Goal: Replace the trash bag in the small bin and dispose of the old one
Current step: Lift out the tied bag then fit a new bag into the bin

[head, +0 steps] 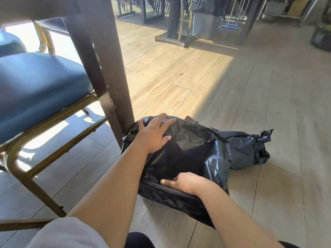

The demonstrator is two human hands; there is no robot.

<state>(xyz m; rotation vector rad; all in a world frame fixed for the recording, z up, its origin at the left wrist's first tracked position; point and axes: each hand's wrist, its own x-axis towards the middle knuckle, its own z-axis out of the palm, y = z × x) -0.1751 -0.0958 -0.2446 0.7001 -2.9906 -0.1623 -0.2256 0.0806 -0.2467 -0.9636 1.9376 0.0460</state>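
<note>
Crowding bin (179,158): table leg (111,72), tied bag (249,149)

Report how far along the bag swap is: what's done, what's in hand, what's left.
Done: the old bag lies bunched and closed on the floor beside the bin, so it appears to be out already. In hand: the left hand presses the new black liner over the far rim, and the right hand tucks it at the near rim. Left: finish seating the liner, then carry the old bag away.
</note>
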